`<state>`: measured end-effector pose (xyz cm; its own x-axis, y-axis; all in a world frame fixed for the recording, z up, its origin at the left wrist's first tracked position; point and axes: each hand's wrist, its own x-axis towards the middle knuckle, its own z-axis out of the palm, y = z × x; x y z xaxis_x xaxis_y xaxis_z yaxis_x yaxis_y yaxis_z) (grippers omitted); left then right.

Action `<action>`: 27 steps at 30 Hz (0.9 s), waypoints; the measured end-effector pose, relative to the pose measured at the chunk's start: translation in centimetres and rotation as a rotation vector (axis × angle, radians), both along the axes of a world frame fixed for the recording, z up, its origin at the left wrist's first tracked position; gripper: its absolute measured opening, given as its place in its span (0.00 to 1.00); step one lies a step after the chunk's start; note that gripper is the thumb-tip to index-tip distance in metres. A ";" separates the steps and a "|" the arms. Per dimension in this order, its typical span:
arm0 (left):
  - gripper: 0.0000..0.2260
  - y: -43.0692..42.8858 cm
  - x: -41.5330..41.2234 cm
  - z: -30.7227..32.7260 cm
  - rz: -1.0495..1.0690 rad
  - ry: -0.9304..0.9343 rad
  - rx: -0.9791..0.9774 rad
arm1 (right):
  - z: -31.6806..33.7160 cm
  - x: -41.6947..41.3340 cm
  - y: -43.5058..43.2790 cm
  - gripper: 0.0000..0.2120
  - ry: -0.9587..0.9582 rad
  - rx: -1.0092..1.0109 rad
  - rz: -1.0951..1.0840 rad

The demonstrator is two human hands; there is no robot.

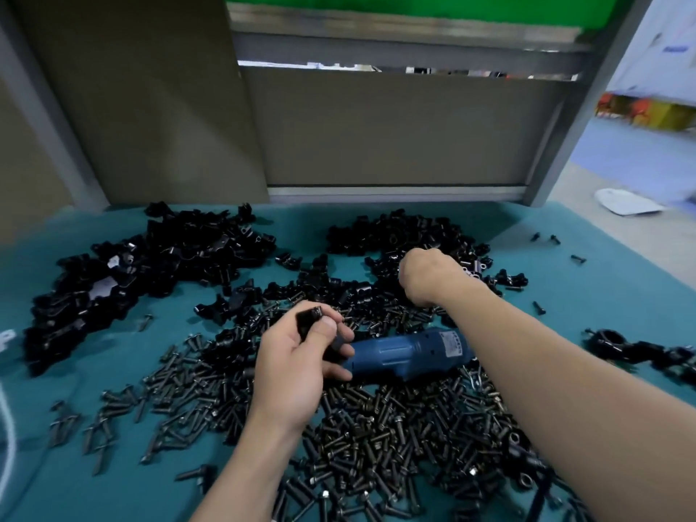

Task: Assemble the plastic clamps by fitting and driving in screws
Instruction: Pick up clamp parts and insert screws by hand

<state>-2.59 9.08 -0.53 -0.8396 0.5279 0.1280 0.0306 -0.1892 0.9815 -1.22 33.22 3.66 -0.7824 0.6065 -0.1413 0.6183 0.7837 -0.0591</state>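
My left hand (297, 356) holds a black plastic clamp piece (309, 321) between thumb and fingers, just above the table's middle. My right hand (425, 275) reaches forward into the far right heap of black clamp halves (395, 235), its fingers curled down among them; what they hold is hidden. A blue electric screwdriver (410, 352) lies on its side between my forearms, its nose toward my left hand. Black screws (376, 438) lie thickly spread over the near part of the table.
A larger heap of black clamp parts (143, 269) covers the left of the teal table mat (587, 235). Assembled clamps (640, 352) lie at the right edge. A grey panel and metal frame (395, 190) stand behind the table. A white cable (7, 420) curves at the left.
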 end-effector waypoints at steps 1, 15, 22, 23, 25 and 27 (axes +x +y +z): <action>0.17 0.0 0.1 -0.1 0.000 -0.017 0.008 | -0.4 0.1 -0.3 0.11 0.053 -0.008 -0.015; 0.02 -2.3 2.3 2.3 -0.049 0.182 -0.264 | 2.7 8.1 -11.7 0.05 1.090 -1.323 -0.120; 0.20 -7.0 5.9 1.3 0.096 0.460 -0.483 | -1.2 11.5 -17.8 0.16 1.029 -1.705 -0.174; 0.22 -7.2 5.8 1.3 0.099 0.497 -0.497 | -1.6 11.5 -18.3 0.18 1.027 -1.756 -0.182; 0.25 -7.2 5.5 0.9 0.091 0.590 -0.534 | -2.4 11.7 -18.6 0.20 1.034 -1.793 -0.191; 0.25 -7.1 5.4 0.6 0.067 0.632 -0.564 | -3.1 12.2 -18.3 0.21 1.014 -1.820 -0.161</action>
